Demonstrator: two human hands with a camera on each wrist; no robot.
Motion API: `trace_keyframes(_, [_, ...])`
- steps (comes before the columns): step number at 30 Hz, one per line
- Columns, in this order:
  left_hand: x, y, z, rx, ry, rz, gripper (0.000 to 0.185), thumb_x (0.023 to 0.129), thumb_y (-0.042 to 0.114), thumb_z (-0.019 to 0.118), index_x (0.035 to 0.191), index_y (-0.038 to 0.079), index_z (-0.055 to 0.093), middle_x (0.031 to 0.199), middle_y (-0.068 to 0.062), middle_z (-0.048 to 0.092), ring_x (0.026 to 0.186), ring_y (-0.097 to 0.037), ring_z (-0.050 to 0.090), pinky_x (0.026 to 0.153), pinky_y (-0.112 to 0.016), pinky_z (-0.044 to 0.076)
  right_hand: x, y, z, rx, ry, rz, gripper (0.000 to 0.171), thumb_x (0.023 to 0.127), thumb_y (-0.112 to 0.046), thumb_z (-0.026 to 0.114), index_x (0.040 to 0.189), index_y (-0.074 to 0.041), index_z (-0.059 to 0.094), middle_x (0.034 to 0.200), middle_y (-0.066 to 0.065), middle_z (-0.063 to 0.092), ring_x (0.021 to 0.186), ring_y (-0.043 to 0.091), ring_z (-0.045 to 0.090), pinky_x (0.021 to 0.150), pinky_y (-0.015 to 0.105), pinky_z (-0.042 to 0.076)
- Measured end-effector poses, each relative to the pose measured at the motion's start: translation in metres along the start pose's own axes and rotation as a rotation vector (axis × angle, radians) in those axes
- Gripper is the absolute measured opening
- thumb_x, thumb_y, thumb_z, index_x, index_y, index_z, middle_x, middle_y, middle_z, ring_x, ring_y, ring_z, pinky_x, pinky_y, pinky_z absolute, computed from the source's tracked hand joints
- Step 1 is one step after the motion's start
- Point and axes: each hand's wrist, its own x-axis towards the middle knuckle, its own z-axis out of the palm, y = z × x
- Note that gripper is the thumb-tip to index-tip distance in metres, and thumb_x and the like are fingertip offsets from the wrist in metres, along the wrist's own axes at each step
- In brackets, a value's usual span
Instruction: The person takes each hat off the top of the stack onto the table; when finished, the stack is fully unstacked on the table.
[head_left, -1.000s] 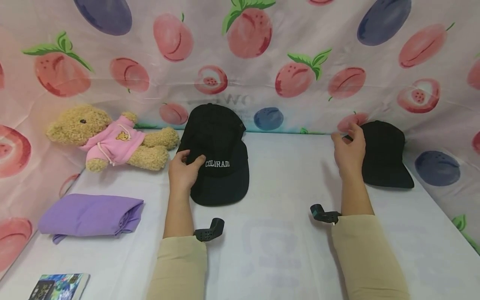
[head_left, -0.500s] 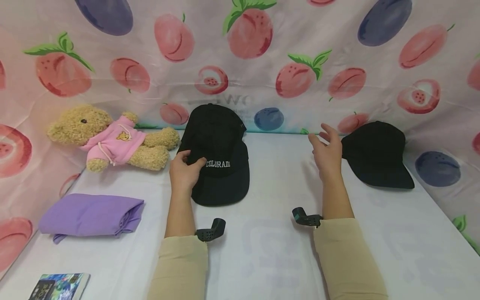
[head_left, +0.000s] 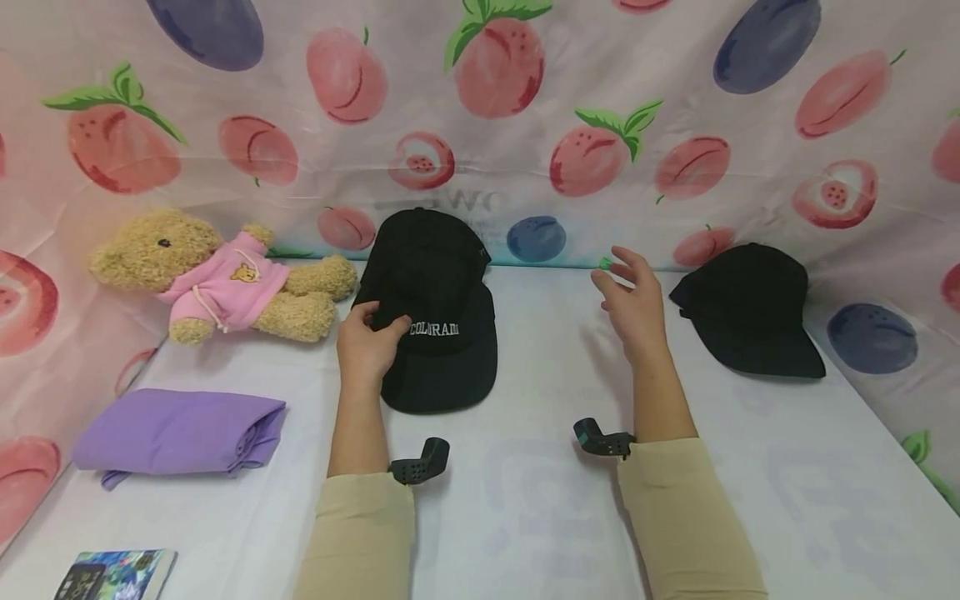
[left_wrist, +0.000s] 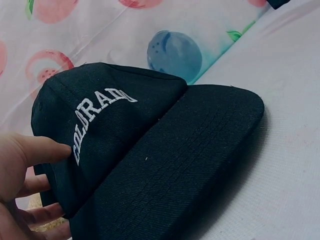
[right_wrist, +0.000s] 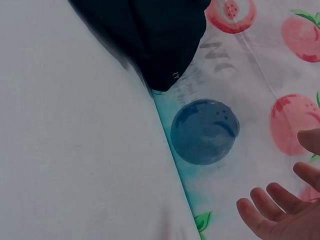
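A black baseball cap [head_left: 442, 367] with white "COLORADO" lettering lies at the back middle of the table, brim toward me. My left hand [head_left: 367, 346] grips its left side: in the left wrist view the thumb [left_wrist: 47, 150] presses beside the lettering and the fingers [left_wrist: 42, 215] go behind the cap's edge, partly hidden. Over the table between the two caps, my right hand [head_left: 633, 308] is held with fingers apart and nothing in them. A second black cap [head_left: 757, 317], plain on the side I see, rests at the back right, to the right of that hand.
A teddy bear [head_left: 232, 279] in a pink hoodie lies at the back left. In front of it is a folded purple cloth [head_left: 180, 429], and a book [head_left: 120, 575] sits at the near left corner. A fruit-print curtain [head_left: 495, 150] closes off the back and sides.
My right hand has moved left, away from the second cap, and its fingers have spread. The left hand has stayed on the lettered cap.
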Motion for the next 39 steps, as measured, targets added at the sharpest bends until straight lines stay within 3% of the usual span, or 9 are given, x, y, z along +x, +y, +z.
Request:
trace_keyframes(10, [0.001, 0.000, -0.001, -0.012, -0.012, -0.003, 0.063, 0.095, 0.026, 0.071, 0.150, 0.004, 0.049, 0.153, -0.024, 0.046, 0.143, -0.038, 0.042, 0.120, -0.052, 0.036, -0.005, -0.008, 0.015, 0.076, -0.110, -0.018, 0.060, 0.103, -0.029, 0.063, 0.159, -0.022, 0.041, 0.158, 0.014, 0.045, 0.138, 0.032, 0.054, 0.106, 0.050, 0.053])
trace_keyframes(25, [0.001, -0.001, -0.001, -0.018, -0.013, 0.002, 0.063, 0.095, 0.025, 0.071, 0.149, 0.003, 0.050, 0.151, -0.026, 0.047, 0.141, -0.038, 0.044, 0.119, -0.052, 0.036, -0.007, -0.008, 0.044, 0.088, -0.255, -0.031, 0.062, 0.101, -0.027, 0.066, 0.158, -0.020, 0.042, 0.157, 0.016, 0.045, 0.140, 0.033, 0.052, 0.103, 0.052, 0.054])
trace_keyframes(33, [0.001, -0.002, -0.001, -0.019, -0.017, 0.016, 0.062, 0.096, 0.025, 0.071, 0.149, 0.003, 0.050, 0.150, -0.025, 0.047, 0.139, -0.039, 0.045, 0.117, -0.053, 0.038, -0.013, -0.007, 0.062, 0.088, -0.368, -0.008, 0.063, 0.101, -0.031, 0.068, 0.158, -0.024, 0.042, 0.158, 0.013, 0.044, 0.142, 0.033, 0.051, 0.103, 0.053, 0.054])
trace_keyframes(39, [0.001, -0.002, -0.002, -0.022, -0.018, 0.008, 0.063, 0.096, 0.024, 0.071, 0.150, 0.003, 0.049, 0.151, -0.026, 0.046, 0.140, -0.039, 0.044, 0.118, -0.053, 0.038, -0.017, -0.005, 0.073, 0.089, -0.407, 0.009, 0.061, 0.101, -0.029, 0.068, 0.157, -0.023, 0.044, 0.159, 0.015, 0.043, 0.140, 0.034, 0.052, 0.103, 0.054, 0.054])
